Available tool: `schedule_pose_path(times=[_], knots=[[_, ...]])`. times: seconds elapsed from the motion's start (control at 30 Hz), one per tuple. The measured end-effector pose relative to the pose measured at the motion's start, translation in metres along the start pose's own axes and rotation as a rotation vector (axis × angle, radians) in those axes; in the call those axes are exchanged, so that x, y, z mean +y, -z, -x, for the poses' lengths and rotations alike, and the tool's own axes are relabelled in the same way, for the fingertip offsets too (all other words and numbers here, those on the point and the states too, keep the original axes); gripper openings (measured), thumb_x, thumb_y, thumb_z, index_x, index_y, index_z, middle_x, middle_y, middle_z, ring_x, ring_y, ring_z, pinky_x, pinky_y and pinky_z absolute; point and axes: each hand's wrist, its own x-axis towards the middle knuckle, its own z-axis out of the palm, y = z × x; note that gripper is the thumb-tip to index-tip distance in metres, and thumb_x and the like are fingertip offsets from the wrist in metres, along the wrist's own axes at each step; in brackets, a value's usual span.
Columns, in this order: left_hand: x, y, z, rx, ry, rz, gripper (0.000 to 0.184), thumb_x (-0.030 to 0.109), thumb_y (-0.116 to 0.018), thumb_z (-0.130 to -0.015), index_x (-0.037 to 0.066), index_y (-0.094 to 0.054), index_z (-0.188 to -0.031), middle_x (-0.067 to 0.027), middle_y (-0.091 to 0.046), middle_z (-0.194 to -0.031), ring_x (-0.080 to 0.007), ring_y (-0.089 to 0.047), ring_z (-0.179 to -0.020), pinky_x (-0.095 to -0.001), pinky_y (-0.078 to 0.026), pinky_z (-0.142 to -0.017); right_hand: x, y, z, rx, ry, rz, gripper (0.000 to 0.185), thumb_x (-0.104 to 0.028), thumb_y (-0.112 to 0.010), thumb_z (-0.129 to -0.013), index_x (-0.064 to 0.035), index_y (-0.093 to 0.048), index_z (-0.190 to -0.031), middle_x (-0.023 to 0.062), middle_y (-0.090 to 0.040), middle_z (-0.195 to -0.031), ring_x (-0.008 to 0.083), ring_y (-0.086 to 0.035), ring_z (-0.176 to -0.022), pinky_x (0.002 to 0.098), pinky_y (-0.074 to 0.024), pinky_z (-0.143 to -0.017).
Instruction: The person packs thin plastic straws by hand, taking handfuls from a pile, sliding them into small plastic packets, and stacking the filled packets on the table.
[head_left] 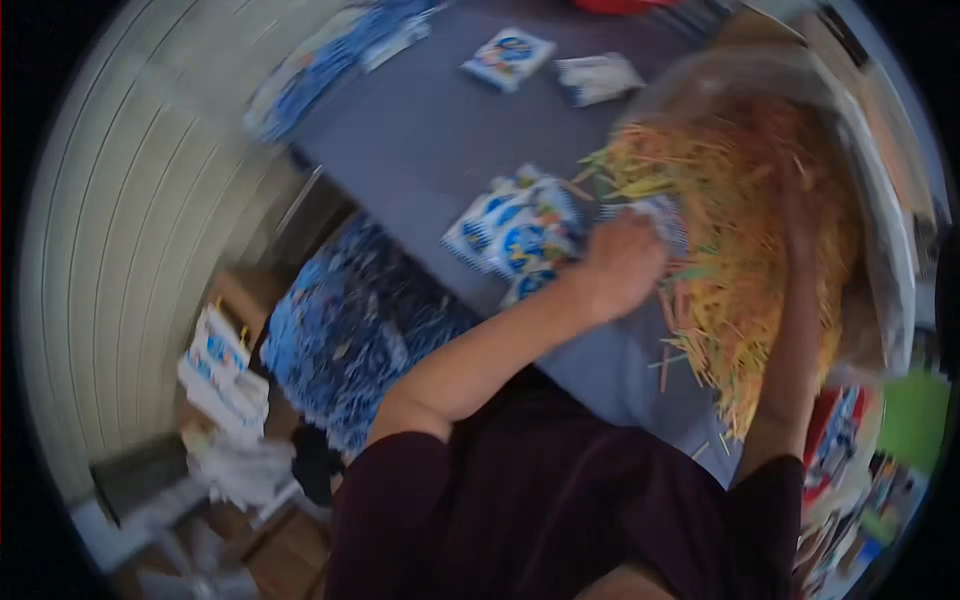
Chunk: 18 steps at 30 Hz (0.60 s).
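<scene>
My left hand [630, 262] is curled closed on a small clear-and-white plastic packet [655, 215] at the left edge of the snack pile. Its fingertips are partly hidden. My right hand [788, 165] reaches deep into a heap of thin yellow, orange and green snack sticks [725, 265]; motion blur hides its fingers. The heap spills out of a large clear plastic bag [885, 220] lying open on its side. Beside my left hand lies a cluster of filled blue-and-white printed packets [520, 225].
Two more packets, one printed [508, 57] and one whitish [600, 78], lie farther back on the grey table [420, 130]. Strips of blue packets [335, 65] sit at its far-left corner. Below the left edge is a big blue bundle [360, 320]. Cardboard boxes [290, 550] stand lower left.
</scene>
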Motion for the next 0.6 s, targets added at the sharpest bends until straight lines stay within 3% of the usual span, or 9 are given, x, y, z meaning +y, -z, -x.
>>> schedule_pose_path(times=[0.07, 0.1, 0.13, 0.2, 0.23, 0.33, 0.4, 0.5, 0.6], knots=[[-0.006, 0.005, -0.005, 0.037, 0.016, 0.034, 0.008, 0.008, -0.061, -0.069, 0.003, -0.066, -0.072, -0.0123, -0.064, -0.081, -0.034, -0.063, -0.083, -0.0453, -0.052, -0.07, -0.032, 0.1, 0.051, -0.476, -0.022, -1.426, 0.075, -0.061, -0.051, -0.095, 0.002, -0.051, -0.135, 0.0178, -0.054, -0.138, 0.0271, -0.048, -0.132, 0.0397, -0.0373, -0.107], [-0.005, 0.012, -0.007, -0.012, 0.019, 0.019, 0.01, 0.005, -0.06, -0.071, 0.003, -0.068, -0.075, -0.0132, -0.064, -0.083, -0.0345, -0.061, -0.086, -0.0461, -0.053, -0.068, -0.034, 0.087, 0.057, -0.382, -0.135, -1.305, 0.084, -0.071, -0.052, -0.088, 0.0002, -0.055, -0.132, 0.0172, -0.063, -0.125, 0.0279, -0.051, -0.128, 0.0427, -0.0339, -0.11], [-0.007, 0.013, -0.008, 0.013, 0.004, 0.059, 0.008, 0.005, -0.061, -0.072, 0.003, -0.068, -0.075, -0.0128, -0.064, -0.083, -0.0348, -0.061, -0.085, -0.0462, -0.053, -0.068, -0.047, 0.087, 0.072, -0.282, -0.228, -1.156, 0.048, -0.053, -0.048, -0.1, -0.0106, -0.071, -0.106, 0.009, -0.068, -0.109, 0.0225, -0.061, -0.109, 0.038, -0.0419, -0.1], [-0.005, 0.013, -0.006, 0.017, -0.026, 0.107, 0.007, 0.005, -0.061, -0.072, 0.003, -0.067, -0.075, -0.0125, -0.064, -0.083, -0.0351, -0.061, -0.083, -0.0463, -0.052, -0.068, -0.056, 0.114, 0.089, -0.311, 0.176, -0.942, 0.047, -0.052, -0.05, -0.099, -0.0105, -0.071, -0.109, 0.0089, -0.068, -0.11, 0.0259, -0.061, -0.111, 0.0415, -0.0407, -0.102], [-0.004, 0.014, -0.005, 0.043, -0.037, 0.083, 0.004, 0.005, -0.063, -0.074, 0.004, -0.067, -0.074, -0.0123, -0.063, -0.082, -0.0352, -0.06, -0.082, -0.046, -0.052, -0.068, -0.052, 0.106, 0.091, -0.305, 0.143, -0.94, 0.047, -0.052, -0.05, -0.099, -0.0105, -0.071, -0.109, 0.0089, -0.068, -0.11, 0.0259, -0.061, -0.111, 0.0415, -0.0407, -0.102], [0.002, 0.015, -0.004, 0.049, -0.044, 0.018, 0.003, 0.005, -0.065, -0.075, 0.005, -0.068, -0.075, -0.012, -0.064, -0.081, -0.0346, -0.06, -0.08, -0.0449, -0.051, -0.068, -0.049, 0.081, 0.085, -0.013, 0.552, -0.695, 0.043, -0.049, -0.057, -0.098, -0.0118, -0.07, -0.115, 0.0094, -0.067, -0.11, 0.0249, -0.061, -0.108, 0.0398, -0.0434, -0.1], [0.002, 0.019, -0.009, 0.036, -0.053, -0.021, 0.003, 0.005, -0.067, -0.076, 0.005, -0.069, -0.077, -0.0119, -0.064, -0.082, -0.0339, -0.06, -0.08, -0.0441, -0.051, -0.068, -0.044, 0.08, 0.077, -0.155, 0.208, -1.427, 0.035, -0.04, -0.06, -0.098, -0.008, -0.069, -0.11, 0.0078, -0.066, -0.093, 0.0217, -0.064, -0.094, 0.0377, -0.0467, -0.094], [-0.009, 0.023, -0.013, 0.004, -0.039, 0.093, 0.007, 0.003, -0.069, -0.075, 0.001, -0.071, -0.082, -0.0121, -0.066, -0.082, -0.0335, -0.062, -0.077, -0.0409, -0.052, -0.066, -0.03, 0.094, 0.081, -0.209, 0.082, -2.037, 0.027, -0.03, -0.059, -0.1, -0.0048, -0.066, -0.107, 0.0023, -0.056, -0.071, 0.0169, -0.06, -0.076, 0.036, -0.0488, -0.088], [-0.014, 0.02, -0.02, -0.067, 0.177, 0.47, 0.012, 0.0, -0.075, -0.076, 0.0, -0.074, -0.088, -0.0092, -0.067, -0.079, -0.02, -0.063, -0.069, -0.0311, -0.05, -0.064, -0.034, 0.123, 0.105, -0.343, -0.224, -2.546, 0.023, -0.026, -0.057, -0.101, -0.004, -0.064, -0.105, -0.0008, -0.043, -0.06, 0.0154, -0.054, -0.066, 0.0381, -0.0494, -0.085]])
